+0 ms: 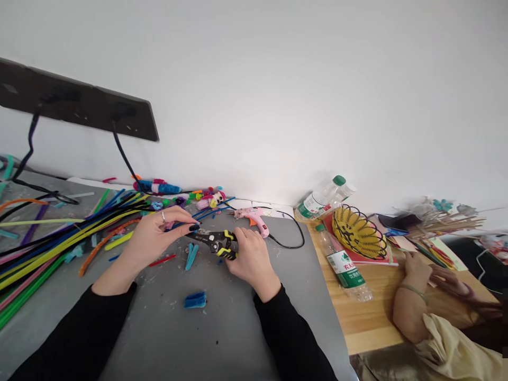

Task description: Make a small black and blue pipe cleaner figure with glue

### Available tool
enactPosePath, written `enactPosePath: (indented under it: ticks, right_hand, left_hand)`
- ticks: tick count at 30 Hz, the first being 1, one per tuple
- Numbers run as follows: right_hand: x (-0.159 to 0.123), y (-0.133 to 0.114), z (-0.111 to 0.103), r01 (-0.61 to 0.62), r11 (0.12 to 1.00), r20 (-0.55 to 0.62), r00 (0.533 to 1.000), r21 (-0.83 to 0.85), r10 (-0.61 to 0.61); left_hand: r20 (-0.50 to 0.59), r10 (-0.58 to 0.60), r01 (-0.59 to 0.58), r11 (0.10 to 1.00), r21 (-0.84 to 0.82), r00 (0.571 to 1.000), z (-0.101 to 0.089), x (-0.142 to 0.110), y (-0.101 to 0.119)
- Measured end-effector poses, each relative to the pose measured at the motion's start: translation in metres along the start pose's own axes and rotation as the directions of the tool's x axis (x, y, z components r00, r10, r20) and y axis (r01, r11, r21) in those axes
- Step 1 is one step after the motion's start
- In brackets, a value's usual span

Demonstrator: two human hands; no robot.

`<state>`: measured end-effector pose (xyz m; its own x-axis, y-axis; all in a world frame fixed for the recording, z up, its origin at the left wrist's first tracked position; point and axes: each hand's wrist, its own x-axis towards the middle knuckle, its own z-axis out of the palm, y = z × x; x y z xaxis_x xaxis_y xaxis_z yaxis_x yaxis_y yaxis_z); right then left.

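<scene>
My right hand [250, 256] is closed round the black-and-yellow handles of a pair of wire cutters [216, 242], held low over the grey table [222, 328]. My left hand [159, 233], with a ring and dark nails, pinches a thin blue pipe cleaner [210, 212] right at the cutter's jaws. A folded blue pipe-cleaner piece [194, 300] lies on the table in front of me. Another light-blue bent piece [191, 255] lies under the cutters. Both sleeves are black.
A heap of long coloured pipe cleaners [51, 238] fans out at left. A pink glue gun [254, 218] with a black cord lies behind the cutters. On the wooden table [365, 317] at right stand water bottles [343, 264], a yellow wire basket [357, 230] and another person's hands [416, 270].
</scene>
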<state>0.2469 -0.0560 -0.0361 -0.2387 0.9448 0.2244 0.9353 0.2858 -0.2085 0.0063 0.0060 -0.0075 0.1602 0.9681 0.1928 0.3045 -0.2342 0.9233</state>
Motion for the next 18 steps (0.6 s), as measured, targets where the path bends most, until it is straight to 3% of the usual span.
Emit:
enactPosePath:
  ticks: [6, 9, 14, 18]
  right_hand:
    - [0.0, 0.001, 0.001, 0.0, 1.0, 0.001, 1.0, 0.002, 0.0]
    - [0.001, 0.002, 0.0, 0.003, 1.0, -0.009, 1.0, -0.003, -0.003]
    - [0.001, 0.003, 0.001, 0.016, 1.0, -0.024, 1.0, 0.003, -0.016]
    - [0.002, 0.006, 0.004, 0.017, 1.0, -0.034, 0.999, 0.022, -0.016]
  left_hand:
    - [-0.027, -0.056, 0.054, 0.996, -0.068, 0.998, 0.0, 0.0, 0.002]
    - [-0.126, -0.109, 0.089, 0.984, -0.154, 0.986, 0.0, -0.001, 0.0]
    - [-0.351, -0.27, 0.134, 0.921, -0.366, 0.897, -0.001, 0.001, -0.01]
    - [-0.345, -0.356, 0.14, 0.844, -0.517, 0.869, -0.002, 0.006, -0.015]
